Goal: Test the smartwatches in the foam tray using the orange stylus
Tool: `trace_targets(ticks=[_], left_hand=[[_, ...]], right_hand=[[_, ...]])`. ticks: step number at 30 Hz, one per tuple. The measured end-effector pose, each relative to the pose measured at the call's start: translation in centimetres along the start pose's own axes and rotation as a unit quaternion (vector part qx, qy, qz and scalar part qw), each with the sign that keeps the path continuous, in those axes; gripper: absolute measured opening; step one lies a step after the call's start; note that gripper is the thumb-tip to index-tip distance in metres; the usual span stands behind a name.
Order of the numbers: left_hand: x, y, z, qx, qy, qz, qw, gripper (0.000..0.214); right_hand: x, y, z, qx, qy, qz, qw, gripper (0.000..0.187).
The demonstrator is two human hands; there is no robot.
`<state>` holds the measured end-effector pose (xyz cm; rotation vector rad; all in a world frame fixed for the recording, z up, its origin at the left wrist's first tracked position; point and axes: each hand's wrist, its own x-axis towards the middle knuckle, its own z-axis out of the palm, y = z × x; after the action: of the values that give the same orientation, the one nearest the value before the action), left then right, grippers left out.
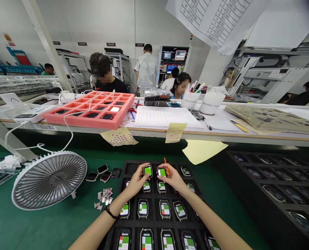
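Note:
My left hand (138, 180) is closed around a smartwatch (148, 171), with the thumb on its lit green screen. Beside it, my right hand (172, 178) grips a second smartwatch (161, 172), whose screen is green and white. A thin orange stick (166, 166) also sticks up from the right hand's fingers. Both watches are over the far rows of a black foam tray (153, 211). Rows of strapless watches with green, white and red screens, such as one watch (143, 208), lie in its compartments under my forearms.
Left of the tray lie several dark-screened watches (106, 176), a pile of small pinkish tabs (105, 197) and a round fan (58, 177). Another black tray of watches (279, 173) stands right. A shelf ahead bears a pink foam tray (123, 119) and papers (167, 116). Other people work beyond.

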<state>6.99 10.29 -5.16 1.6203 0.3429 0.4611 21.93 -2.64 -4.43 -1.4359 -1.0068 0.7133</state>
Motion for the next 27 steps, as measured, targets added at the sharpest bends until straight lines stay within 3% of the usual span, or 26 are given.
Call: trace_targets(ticks=[13, 19, 27], left_hand=[[0.0, 0.4, 0.0, 0.017, 0.028, 0.005, 0.999, 0.039], [0.1, 0.5, -0.2, 0.029, 0.07, 0.003, 0.997, 0.034], [0.0, 0.3, -0.2, 0.031, 0.053, -0.011, 0.998, 0.033]], right_hand=[[-0.2, -1.4, 0.1, 0.028, 0.064, 0.085, 0.994, 0.031], [-0.3, -1.1, 0.1, 0.054, 0.021, 0.092, 0.994, 0.031], [-0.4, -1.0, 0.3, 0.071, -0.054, 0.063, 0.994, 0.034]])
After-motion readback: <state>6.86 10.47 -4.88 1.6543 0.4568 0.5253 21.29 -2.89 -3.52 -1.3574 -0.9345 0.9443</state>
